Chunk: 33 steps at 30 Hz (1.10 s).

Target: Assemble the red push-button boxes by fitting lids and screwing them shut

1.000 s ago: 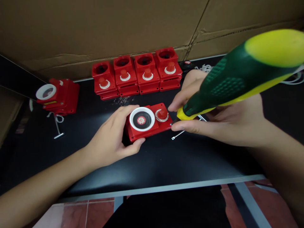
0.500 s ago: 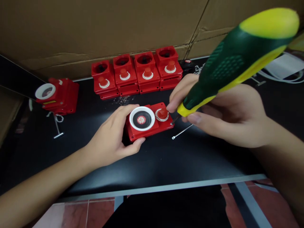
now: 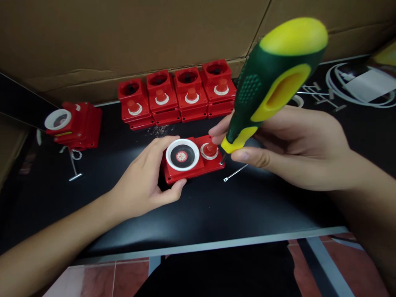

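Observation:
My left hand (image 3: pixel 152 177) grips the left end of a red box (image 3: pixel 198 168) that rests on the black table. On the box's face sit a white ring (image 3: pixel 195 161) around a black disc with a red and white centre, and a red domed lamp (image 3: pixel 210 149) in a white collar. My right hand (image 3: pixel 287 144) is closed around a green and yellow screwdriver (image 3: pixel 247 88). Its tip meets a screw at the box's right front corner. Beside that corner, a thin metal rod (image 3: pixel 232 174) lies partly under my right hand.
Several similar red boxes (image 3: pixel 192 101) stand in a row along the cardboard wall (image 3: pixel 139 37). Another red box (image 3: pixel 88 128) with a white ring is at the left, a small metal T-bar (image 3: pixel 75 176) before it. More T-bars (image 3: pixel 328 99) and a coiled white cable (image 3: pixel 334 82) lie at the back right.
The screwdriver has swung left and more upright, its tip still at the box's corner. My right hand has turned with it. The red box and my left hand have shifted slightly left.

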Each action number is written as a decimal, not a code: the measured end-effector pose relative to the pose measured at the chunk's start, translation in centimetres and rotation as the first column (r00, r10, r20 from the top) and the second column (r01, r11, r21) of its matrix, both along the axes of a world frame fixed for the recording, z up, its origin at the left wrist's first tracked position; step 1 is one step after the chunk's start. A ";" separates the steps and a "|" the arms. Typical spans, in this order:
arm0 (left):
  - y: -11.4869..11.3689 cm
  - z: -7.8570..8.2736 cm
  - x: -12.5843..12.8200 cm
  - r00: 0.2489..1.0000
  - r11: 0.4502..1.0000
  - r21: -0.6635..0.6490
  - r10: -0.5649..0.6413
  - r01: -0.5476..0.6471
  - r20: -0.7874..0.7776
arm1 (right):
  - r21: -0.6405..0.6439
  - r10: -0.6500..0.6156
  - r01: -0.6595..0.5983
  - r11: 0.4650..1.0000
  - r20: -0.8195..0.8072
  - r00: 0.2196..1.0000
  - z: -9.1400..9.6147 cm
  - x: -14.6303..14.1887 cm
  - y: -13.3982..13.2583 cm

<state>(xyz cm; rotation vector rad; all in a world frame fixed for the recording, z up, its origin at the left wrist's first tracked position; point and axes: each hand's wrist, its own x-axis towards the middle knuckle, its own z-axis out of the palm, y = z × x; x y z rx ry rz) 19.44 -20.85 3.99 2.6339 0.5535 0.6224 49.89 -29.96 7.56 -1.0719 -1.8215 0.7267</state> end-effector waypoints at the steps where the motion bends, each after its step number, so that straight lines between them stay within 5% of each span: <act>1: 0.0 0.0 0.0 1.000 1.000 0.004 0.000 0.000 0.000 | 0.004 -0.001 0.001 1.000 0.001 1.000 0.0 0.0 0.0; 14: 0.0 -0.1 0.0 1.000 0.999 0.036 -0.016 0.017 -0.005 | 0.072 -0.004 0.007 0.997 -0.036 0.999 0.1 -0.7 0.2; 20: 0.1 -0.2 -0.2 1.000 0.999 0.032 -0.021 0.021 -0.014 | 0.088 -0.032 0.048 0.995 -0.180 0.983 0.4 -1.1 -0.3; 27: 0.0 -0.2 -0.2 1.000 0.999 0.040 -0.023 0.024 -0.016 | 0.109 -0.342 0.375 0.921 -0.238 0.909 1.4 -0.5 -0.7; 33: 0.0 -0.1 -0.4 0.999 0.999 0.033 -0.026 0.027 -0.021 | -0.010 -0.429 0.430 0.903 0.042 0.902 3.6 1.4 -0.3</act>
